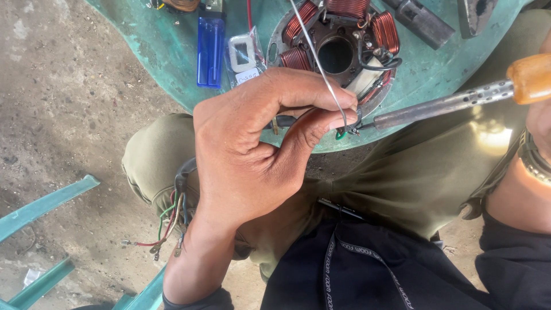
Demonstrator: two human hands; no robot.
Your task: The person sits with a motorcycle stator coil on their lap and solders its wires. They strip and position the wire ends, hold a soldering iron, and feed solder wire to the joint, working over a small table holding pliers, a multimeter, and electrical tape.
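Left hand (pixel 247 155) pinching solder wire (pixel 321 69) between thumb and forefinger, soldering iron (pixel 442 103) tip touching just beside fingertips, right hand (pixel 539 115) gripping its handle, coil plate (pixel 338 51) lying beyond.

Left hand (pixel 252 143) is sitting mid-frame, back of hand toward the camera, fingers curling into a loose fist with the thumb and index fingertips (pixel 336 117) pinching together at the right; its forearm is running down toward the bottom edge, bare to a dark sleeve cuff. Right hand (pixel 542 109) is only partly showing at the right edge, so its grip is unclear. The right wrist is wearing a band, and the bare forearm is angling down into a dark sleeve.
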